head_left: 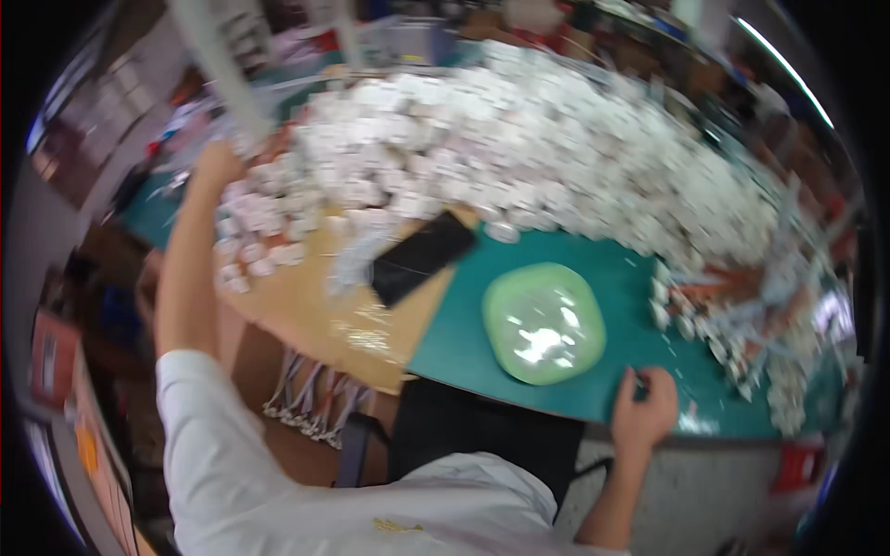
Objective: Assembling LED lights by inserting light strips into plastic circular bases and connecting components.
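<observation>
My left arm stretches to the far left, and my left hand (221, 162) is beside the left end of a large heap of small white parts (519, 139). Its fingers are smeared by motion, so what they hold cannot be made out. Over the front edge of the green table, my right hand (646, 408) is curled closed, with a small dark spot between thumb and fingers that I cannot name. To its left sits a light green rounded dish (496, 320) with shiny, clear or silvery contents.
A black flat rectangular object (424, 258) lies on a tan board (306, 320) atop the green table (454, 338). Bundles of cables with white ends (760, 306) pile up at the right. More cables (315, 403) hang below the board. A white post (218, 69) rises at the far left.
</observation>
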`<state>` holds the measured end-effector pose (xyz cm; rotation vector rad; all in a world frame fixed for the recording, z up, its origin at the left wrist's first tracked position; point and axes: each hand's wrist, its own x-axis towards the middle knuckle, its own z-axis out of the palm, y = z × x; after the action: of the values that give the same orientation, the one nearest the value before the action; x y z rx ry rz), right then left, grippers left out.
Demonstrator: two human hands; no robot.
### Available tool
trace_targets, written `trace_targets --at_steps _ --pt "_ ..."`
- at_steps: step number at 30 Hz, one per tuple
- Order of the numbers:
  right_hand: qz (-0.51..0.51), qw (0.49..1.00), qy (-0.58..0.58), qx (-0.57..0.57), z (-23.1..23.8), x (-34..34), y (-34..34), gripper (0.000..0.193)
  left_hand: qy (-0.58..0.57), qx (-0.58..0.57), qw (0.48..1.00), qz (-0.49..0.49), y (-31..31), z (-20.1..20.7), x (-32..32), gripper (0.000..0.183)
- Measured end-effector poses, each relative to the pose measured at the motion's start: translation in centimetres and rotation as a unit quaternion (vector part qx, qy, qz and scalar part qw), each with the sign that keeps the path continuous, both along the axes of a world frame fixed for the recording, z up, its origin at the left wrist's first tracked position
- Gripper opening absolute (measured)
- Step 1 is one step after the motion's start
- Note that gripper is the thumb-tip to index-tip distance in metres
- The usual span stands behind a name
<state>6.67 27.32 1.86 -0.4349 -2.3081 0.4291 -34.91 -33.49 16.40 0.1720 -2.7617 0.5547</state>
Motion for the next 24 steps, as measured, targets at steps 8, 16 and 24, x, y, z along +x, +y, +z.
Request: trace_targets --at_steps 8,16,24 --pt "-0.002 1.000 0.019 -0.014 0.6 1.0 0.6 0.015 0.034 0.393 0.864 -0.313 23.0 -5.7 20.0 0.034" --pt "0.110 0.977 0.006 -0.182 2.7 4.7 6.2 0.012 0.050 0.546 0.679 -0.489 34.6 -13.9 28.9 0.034" --pt "-0.125 0.972 0.083 -0.179 3.6 8.4 12.5 0.011 -0.015 0.643 0.598 -0.478 32.3 -14.9 28.5 0.033"
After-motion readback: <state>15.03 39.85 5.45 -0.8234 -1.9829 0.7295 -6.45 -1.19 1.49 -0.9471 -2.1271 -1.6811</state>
